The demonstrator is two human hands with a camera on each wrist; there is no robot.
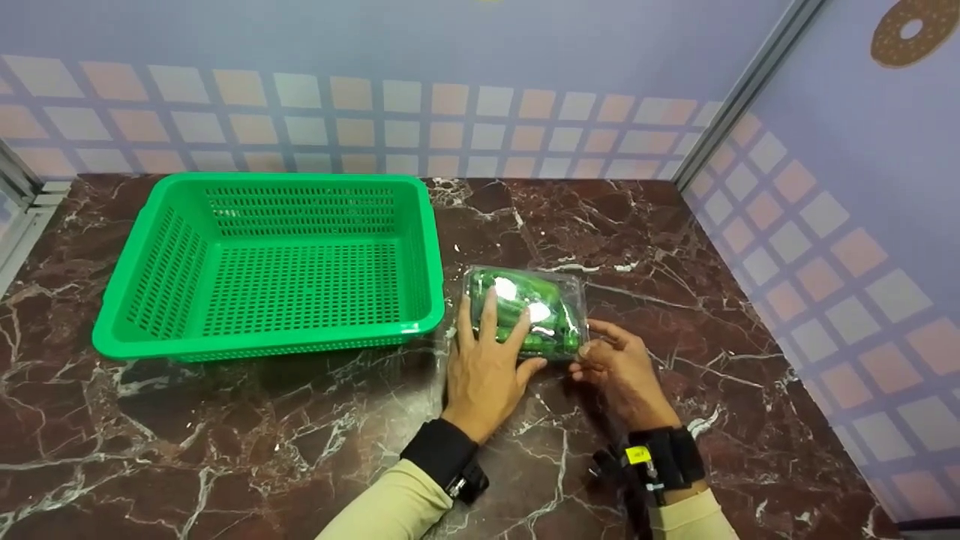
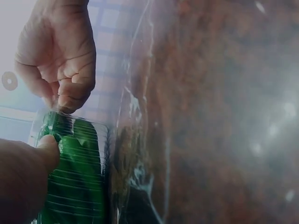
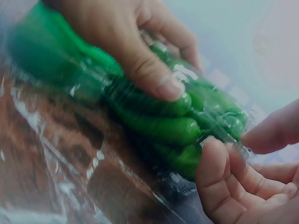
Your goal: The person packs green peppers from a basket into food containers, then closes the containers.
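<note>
A clear plastic pack of green peppers (image 1: 526,311) is lying on the dark red marble table (image 1: 660,247), just to the right of a green perforated plastic basket (image 1: 277,262) and a little apart from its right wall. The pack is wrapped in shiny film, and the long green peppers are showing through it in the right wrist view (image 3: 177,121).

The left hand (image 1: 487,360) is resting flat on top of the pack, its fingers stretched out and relaxed across the film, pressing down rather than gripping. In the right wrist view the thumb of this hand is lying over the peppers near the middle of the pack. In the left wrist view the same hand (image 2: 23,172) is sitting dark at the lower left, touching the near end of the pack (image 2: 74,172).

The right hand (image 1: 619,367) is at the pack's near right corner, its fingers curling in and its fingertips pinching the edge of the film there. The left wrist view is showing this hand (image 2: 58,56) from below, fingertips bunched together on the wrap at the pack's end. In the right wrist view its curled fingers (image 3: 219,182) are touching the corner of the pack.

Both forearms are wearing pale sleeves with black wrist straps. The basket is sitting on the left part of the table, near the tiled back wall (image 1: 450,112).
</note>
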